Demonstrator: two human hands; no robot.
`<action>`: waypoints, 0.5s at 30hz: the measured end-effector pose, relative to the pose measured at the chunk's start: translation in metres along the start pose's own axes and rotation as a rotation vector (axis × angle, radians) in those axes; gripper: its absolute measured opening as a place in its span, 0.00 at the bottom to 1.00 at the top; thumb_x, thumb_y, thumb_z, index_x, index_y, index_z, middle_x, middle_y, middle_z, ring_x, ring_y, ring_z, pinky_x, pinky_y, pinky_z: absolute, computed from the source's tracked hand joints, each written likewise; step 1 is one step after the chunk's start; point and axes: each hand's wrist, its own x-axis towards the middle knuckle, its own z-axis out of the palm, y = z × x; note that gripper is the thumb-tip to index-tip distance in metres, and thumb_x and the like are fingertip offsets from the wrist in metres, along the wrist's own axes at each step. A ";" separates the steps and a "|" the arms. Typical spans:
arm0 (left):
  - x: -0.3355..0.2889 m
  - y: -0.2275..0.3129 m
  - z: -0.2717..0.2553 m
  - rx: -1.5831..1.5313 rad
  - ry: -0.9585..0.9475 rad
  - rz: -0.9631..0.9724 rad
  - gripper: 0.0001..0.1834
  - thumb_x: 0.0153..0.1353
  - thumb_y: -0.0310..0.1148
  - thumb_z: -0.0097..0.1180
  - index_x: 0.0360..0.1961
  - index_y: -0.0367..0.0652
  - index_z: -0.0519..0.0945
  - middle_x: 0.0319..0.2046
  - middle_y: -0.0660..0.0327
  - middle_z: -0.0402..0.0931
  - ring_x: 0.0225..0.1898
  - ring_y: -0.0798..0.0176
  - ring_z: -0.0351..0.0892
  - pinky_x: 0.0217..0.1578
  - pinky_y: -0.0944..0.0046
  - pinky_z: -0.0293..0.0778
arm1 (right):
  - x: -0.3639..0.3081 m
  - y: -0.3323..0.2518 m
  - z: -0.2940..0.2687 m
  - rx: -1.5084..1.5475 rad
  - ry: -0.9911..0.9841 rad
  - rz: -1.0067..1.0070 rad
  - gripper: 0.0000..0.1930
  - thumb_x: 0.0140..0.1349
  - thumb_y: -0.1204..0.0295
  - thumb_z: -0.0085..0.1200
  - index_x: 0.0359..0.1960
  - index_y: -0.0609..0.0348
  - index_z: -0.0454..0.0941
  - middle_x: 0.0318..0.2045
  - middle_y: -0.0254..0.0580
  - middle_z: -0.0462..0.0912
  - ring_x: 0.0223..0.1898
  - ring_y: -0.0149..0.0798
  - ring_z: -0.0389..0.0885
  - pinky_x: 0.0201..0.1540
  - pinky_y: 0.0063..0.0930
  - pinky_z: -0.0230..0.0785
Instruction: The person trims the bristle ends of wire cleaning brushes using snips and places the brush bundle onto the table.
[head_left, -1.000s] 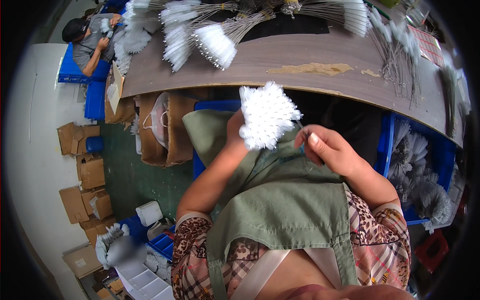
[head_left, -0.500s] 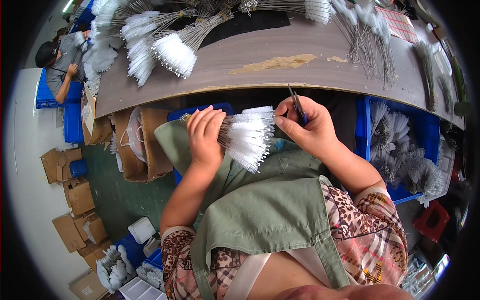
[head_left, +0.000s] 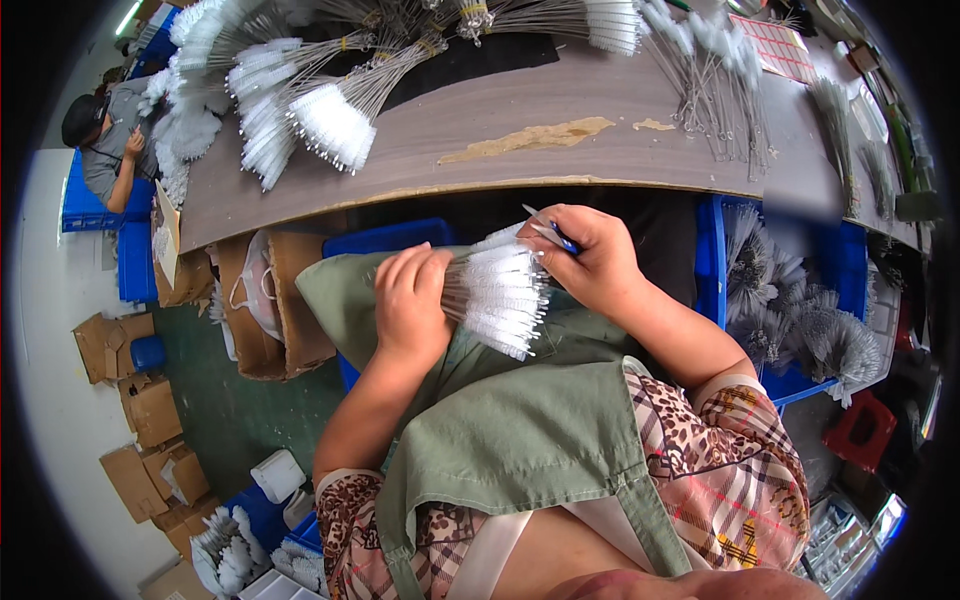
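My left hand (head_left: pixel 411 308) is wrapped around the wire stems of a bundle of white-bristled wire brushes (head_left: pixel 498 298). The bristle heads fan out to the right above my lap. A pair of small scissors (head_left: pixel 549 233) with blue on the handle sits in my right hand (head_left: pixel 597 262), its blades pointing up and left. The thumb and fingertips of that hand are at the upper right ends of the brush heads. Whether they also pinch a brush tip is too small to tell. A green apron (head_left: pixel 500 430) lies beneath the bundle.
Several brush bundles (head_left: pixel 335 128) lie on the worn table (head_left: pixel 400 170) ahead. A blue crate (head_left: pixel 710 265) of brushes stands at the right. Cardboard boxes (head_left: pixel 300 300) and blue bins line the left. A co-worker (head_left: pixel 115 135) sits at the far left.
My right hand has moved slightly left and down onto the brush ends. The scissors have turned, their blades now pointing further left. The brush bundle has tilted and the whole view has shifted a little.
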 end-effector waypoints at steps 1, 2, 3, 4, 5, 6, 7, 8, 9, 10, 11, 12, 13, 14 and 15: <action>-0.001 0.003 -0.001 -0.023 -0.073 -0.028 0.21 0.42 0.22 0.60 0.42 0.40 0.75 0.39 0.53 0.79 0.49 0.47 0.77 0.53 0.50 0.66 | 0.002 0.001 0.000 -0.007 0.004 -0.004 0.06 0.53 0.84 0.57 0.33 0.64 0.78 0.28 0.38 0.80 0.29 0.31 0.77 0.35 0.23 0.70; -0.001 0.005 -0.002 -0.082 -0.088 -0.007 0.20 0.44 0.24 0.60 0.43 0.40 0.74 0.36 0.53 0.78 0.45 0.46 0.78 0.49 0.50 0.70 | 0.004 0.004 0.001 0.097 0.001 0.053 0.06 0.53 0.81 0.59 0.33 0.63 0.78 0.26 0.39 0.79 0.28 0.31 0.77 0.34 0.24 0.70; -0.001 0.011 -0.005 -0.084 -0.083 0.002 0.20 0.44 0.24 0.60 0.43 0.40 0.74 0.36 0.53 0.78 0.45 0.46 0.78 0.49 0.50 0.70 | 0.006 0.005 0.000 0.200 -0.001 0.109 0.07 0.53 0.78 0.61 0.33 0.62 0.78 0.24 0.40 0.79 0.27 0.31 0.76 0.32 0.26 0.70; -0.002 0.019 -0.008 -0.185 -0.233 -0.136 0.22 0.45 0.27 0.62 0.43 0.39 0.73 0.37 0.51 0.78 0.44 0.45 0.79 0.46 0.50 0.72 | 0.006 0.004 -0.003 0.196 -0.003 0.104 0.05 0.55 0.77 0.60 0.33 0.61 0.78 0.23 0.37 0.77 0.27 0.27 0.74 0.32 0.24 0.69; -0.002 0.023 -0.011 -0.283 -0.383 -0.271 0.23 0.46 0.31 0.65 0.44 0.38 0.72 0.37 0.50 0.78 0.42 0.44 0.79 0.43 0.51 0.74 | 0.008 0.001 -0.006 0.190 0.006 0.097 0.05 0.55 0.77 0.60 0.33 0.61 0.78 0.23 0.37 0.77 0.27 0.27 0.74 0.32 0.24 0.69; -0.004 0.024 -0.010 -0.324 -0.369 -0.255 0.30 0.43 0.37 0.71 0.46 0.37 0.71 0.39 0.46 0.78 0.40 0.42 0.80 0.39 0.52 0.76 | 0.008 -0.002 -0.010 0.192 0.004 0.081 0.05 0.56 0.76 0.60 0.33 0.61 0.78 0.23 0.36 0.76 0.27 0.27 0.73 0.32 0.24 0.68; -0.002 0.025 -0.013 -0.326 -0.366 -0.239 0.30 0.43 0.37 0.71 0.46 0.37 0.71 0.39 0.46 0.78 0.40 0.42 0.80 0.39 0.52 0.76 | 0.008 -0.005 -0.015 0.192 0.004 0.067 0.04 0.58 0.75 0.59 0.32 0.61 0.78 0.22 0.36 0.75 0.26 0.27 0.72 0.32 0.23 0.67; 0.001 0.028 -0.015 -0.378 -0.344 -0.287 0.34 0.43 0.35 0.71 0.50 0.37 0.69 0.41 0.46 0.78 0.42 0.44 0.80 0.41 0.53 0.76 | 0.012 -0.006 -0.023 0.203 0.061 0.061 0.05 0.59 0.73 0.60 0.32 0.61 0.77 0.22 0.31 0.74 0.25 0.27 0.70 0.32 0.22 0.67; 0.003 0.028 -0.017 -0.430 -0.325 -0.333 0.38 0.42 0.33 0.72 0.54 0.37 0.67 0.43 0.46 0.77 0.44 0.47 0.80 0.44 0.54 0.75 | 0.019 -0.012 -0.027 0.345 0.148 -0.047 0.10 0.65 0.67 0.55 0.36 0.62 0.77 0.20 0.29 0.72 0.23 0.26 0.68 0.29 0.22 0.64; -0.002 0.021 -0.015 -0.515 -0.274 -0.358 0.44 0.40 0.40 0.76 0.56 0.35 0.66 0.43 0.45 0.77 0.45 0.48 0.80 0.46 0.55 0.75 | 0.020 -0.027 -0.038 0.767 -0.028 0.031 0.13 0.68 0.63 0.50 0.37 0.63 0.76 0.20 0.29 0.71 0.22 0.25 0.67 0.28 0.21 0.62; -0.001 0.010 -0.012 -0.686 -0.229 -0.248 0.43 0.44 0.38 0.74 0.59 0.34 0.65 0.45 0.50 0.76 0.47 0.55 0.78 0.48 0.58 0.73 | 0.020 -0.046 -0.053 1.175 -0.213 0.107 0.17 0.71 0.60 0.45 0.39 0.64 0.76 0.19 0.29 0.70 0.21 0.24 0.66 0.27 0.20 0.60; -0.007 0.006 -0.012 -0.935 -0.168 -0.335 0.39 0.47 0.35 0.71 0.58 0.34 0.66 0.46 0.53 0.76 0.49 0.57 0.76 0.49 0.59 0.72 | 0.018 -0.064 -0.055 1.221 -0.243 0.038 0.21 0.70 0.56 0.44 0.36 0.64 0.76 0.18 0.34 0.72 0.20 0.30 0.69 0.25 0.25 0.61; -0.014 -0.002 -0.007 -1.212 -0.121 -0.412 0.36 0.49 0.32 0.69 0.58 0.34 0.66 0.47 0.55 0.75 0.50 0.59 0.74 0.50 0.59 0.71 | 0.015 -0.084 -0.050 1.241 -0.256 -0.019 0.25 0.70 0.51 0.43 0.33 0.64 0.76 0.18 0.39 0.74 0.19 0.35 0.71 0.23 0.30 0.62; -0.010 -0.010 -0.007 -1.163 -0.109 -0.345 0.33 0.52 0.29 0.65 0.58 0.35 0.66 0.48 0.56 0.74 0.51 0.60 0.73 0.50 0.60 0.70 | 0.016 -0.104 -0.055 1.370 -0.462 -0.117 0.25 0.69 0.51 0.44 0.31 0.64 0.77 0.18 0.40 0.74 0.18 0.37 0.72 0.22 0.30 0.61; -0.008 -0.019 -0.009 -1.102 -0.090 -0.289 0.30 0.54 0.25 0.62 0.57 0.35 0.66 0.48 0.56 0.73 0.52 0.61 0.72 0.51 0.62 0.69 | 0.016 -0.117 -0.055 1.503 -0.684 -0.217 0.26 0.69 0.50 0.45 0.29 0.64 0.78 0.18 0.40 0.74 0.18 0.39 0.72 0.20 0.30 0.60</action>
